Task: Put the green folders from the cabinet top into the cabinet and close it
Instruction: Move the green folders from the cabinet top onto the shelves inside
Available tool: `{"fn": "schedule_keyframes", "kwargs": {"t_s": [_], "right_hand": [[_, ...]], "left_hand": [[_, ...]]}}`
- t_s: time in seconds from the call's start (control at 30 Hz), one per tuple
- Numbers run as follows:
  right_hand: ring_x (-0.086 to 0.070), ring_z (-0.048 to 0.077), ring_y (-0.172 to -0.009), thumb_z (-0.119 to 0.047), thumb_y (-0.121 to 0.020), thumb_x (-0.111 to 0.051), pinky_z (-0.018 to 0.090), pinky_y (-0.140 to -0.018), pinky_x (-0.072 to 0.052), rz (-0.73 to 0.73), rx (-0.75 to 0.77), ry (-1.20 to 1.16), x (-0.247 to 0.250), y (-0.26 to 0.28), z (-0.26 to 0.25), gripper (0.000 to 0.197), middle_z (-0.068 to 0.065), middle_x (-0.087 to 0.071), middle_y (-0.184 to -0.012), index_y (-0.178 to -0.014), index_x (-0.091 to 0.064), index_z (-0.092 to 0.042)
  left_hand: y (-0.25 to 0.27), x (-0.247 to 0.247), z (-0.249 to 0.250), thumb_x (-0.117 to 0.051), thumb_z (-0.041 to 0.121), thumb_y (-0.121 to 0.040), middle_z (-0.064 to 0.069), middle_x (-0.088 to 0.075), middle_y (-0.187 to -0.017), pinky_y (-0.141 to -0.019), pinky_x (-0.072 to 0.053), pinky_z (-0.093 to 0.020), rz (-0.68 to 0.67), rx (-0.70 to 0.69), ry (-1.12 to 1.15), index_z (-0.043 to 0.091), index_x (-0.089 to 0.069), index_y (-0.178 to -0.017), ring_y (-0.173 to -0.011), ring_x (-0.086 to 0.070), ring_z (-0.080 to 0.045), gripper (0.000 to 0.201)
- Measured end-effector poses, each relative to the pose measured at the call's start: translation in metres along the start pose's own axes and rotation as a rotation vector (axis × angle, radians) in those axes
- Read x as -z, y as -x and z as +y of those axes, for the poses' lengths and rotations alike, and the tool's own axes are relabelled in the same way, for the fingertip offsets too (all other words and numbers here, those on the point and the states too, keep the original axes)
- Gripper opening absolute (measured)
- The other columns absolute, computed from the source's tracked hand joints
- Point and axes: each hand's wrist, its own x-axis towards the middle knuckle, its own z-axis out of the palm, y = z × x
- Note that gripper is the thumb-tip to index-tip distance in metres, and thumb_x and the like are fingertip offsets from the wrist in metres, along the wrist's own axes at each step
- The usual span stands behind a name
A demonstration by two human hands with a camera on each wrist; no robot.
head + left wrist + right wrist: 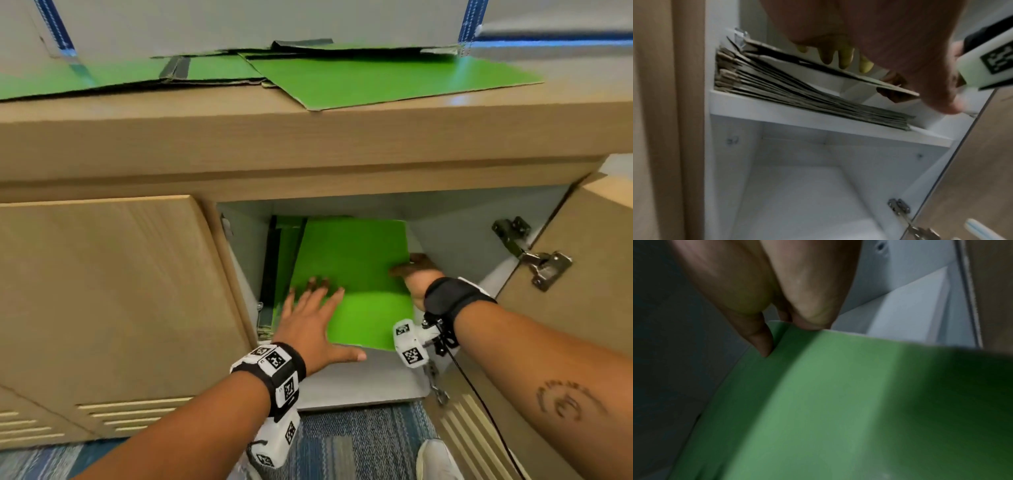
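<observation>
A green folder (356, 270) leans tilted inside the open cabinet compartment, against a stack of other folders (284, 260) at the compartment's left. My left hand (315, 318) lies flat with spread fingers on the folder's near face. My right hand (416, 274) pinches the folder's right edge, thumb on the front and fingers behind; the right wrist view shows that pinch (781, 327) on the green folder (838, 402). In the left wrist view the stacked folders (797, 95) stand edge-on upon a white shelf (777, 112). More green folders (376, 77) lie on the cabinet top.
The cabinet door (596, 257) hangs open at the right on metal hinges (534, 260). A closed door (109, 301) is at the left. An empty lower compartment (807, 186) lies under the shelf. Blue carpet (349, 445) and a shoe (438, 459) are below.
</observation>
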Motion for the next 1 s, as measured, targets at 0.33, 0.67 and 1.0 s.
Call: {"fn": "schedule_keyframes", "kwargs": {"t_s": [0.33, 0.67, 1.0], "right_hand": [[-0.057, 0.024, -0.096, -0.005, -0.082, -0.067, 0.031, -0.083, -0.044, -0.133, 0.003, 0.326, -0.036, -0.035, -0.003, 0.032, 0.02, -0.062, -0.112, -0.113, -0.06, -0.005], [-0.056, 0.025, -0.08, -0.024, -0.086, -0.068, 0.024, -0.054, -0.038, -0.16, -0.02, 0.561, -0.05, -0.019, -0.004, 0.017, 0.009, -0.06, -0.088, -0.087, -0.058, -0.01], [-0.057, 0.033, -0.114, -0.022, -0.083, -0.065, 0.031, -0.098, -0.046, 0.036, 0.168, 0.425, -0.021, 0.05, -0.061, 0.047, 0.014, -0.046, -0.135, -0.128, -0.053, -0.015]], "left_hand": [[-0.033, -0.013, -0.039, -0.059, 0.069, -0.075, 0.007, -0.005, -0.162, -0.117, 0.001, -0.056, -0.153, 0.012, -0.038, 0.043, -0.019, -0.148, -0.149, 0.002, -0.018, 0.088], [-0.035, -0.016, -0.045, -0.061, 0.066, -0.076, 0.008, -0.01, -0.161, -0.115, 0.004, -0.058, -0.166, 0.055, -0.017, 0.042, -0.027, -0.146, -0.149, 0.0, -0.016, 0.081], [-0.01, 0.053, -0.004, -0.052, 0.073, -0.078, 0.001, -0.016, -0.16, -0.119, -0.011, -0.044, 0.097, 0.008, 0.106, 0.036, -0.023, -0.149, -0.148, -0.011, -0.02, 0.085]]}}
